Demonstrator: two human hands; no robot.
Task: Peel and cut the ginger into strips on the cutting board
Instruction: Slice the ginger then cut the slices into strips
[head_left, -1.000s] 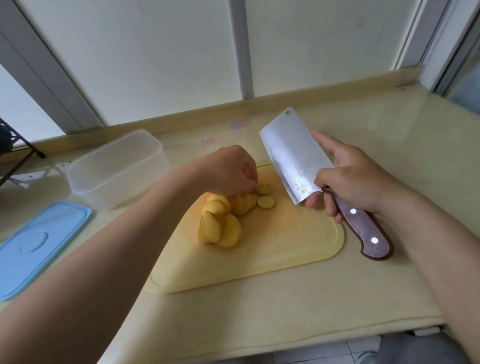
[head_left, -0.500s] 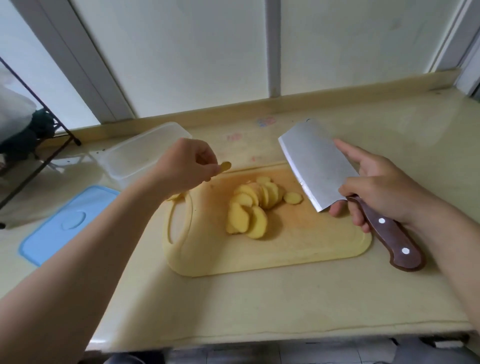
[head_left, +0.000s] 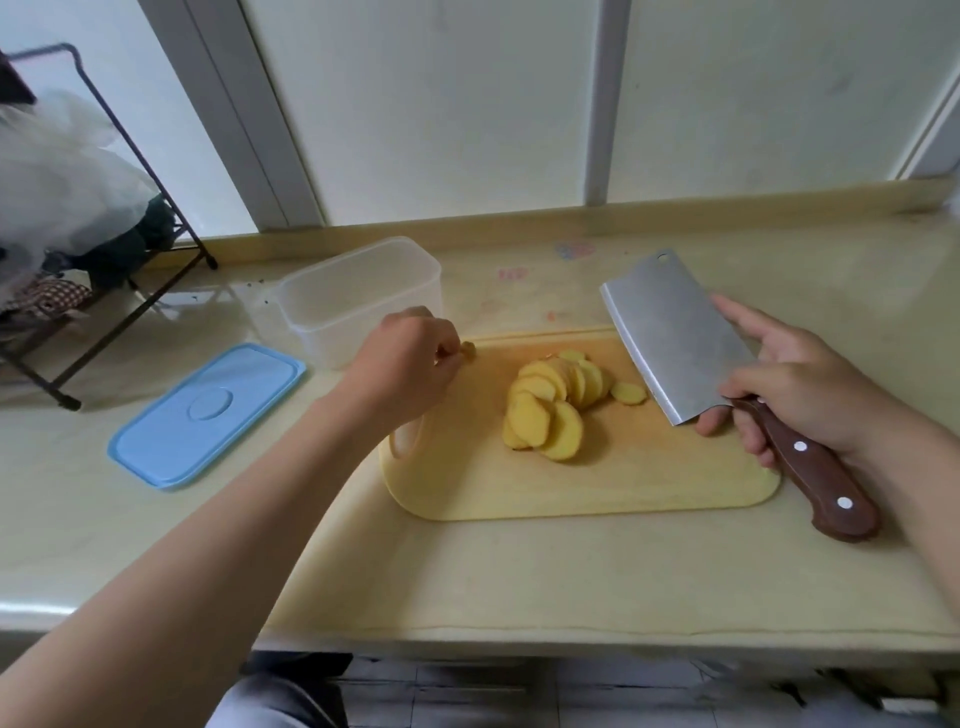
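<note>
Tub (head_left: 363, 332): uncovered, lid (head_left: 208, 415) near it.
Board (head_left: 623, 483): fanned ginger slices (head_left: 553, 408).
Left hand (head_left: 410, 366): pinches a ginger bit (head_left: 469, 351).
Right hand (head_left: 802, 397): grips cleaver (head_left: 675, 332).

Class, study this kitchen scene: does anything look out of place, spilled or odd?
Nothing is spilled or damaged. One ginger slice lies beside the fanned pile of slices on the cutting board, and the left hand pinches a small ginger piece near the board's far left corner. The right hand grips the cleaver.
</note>
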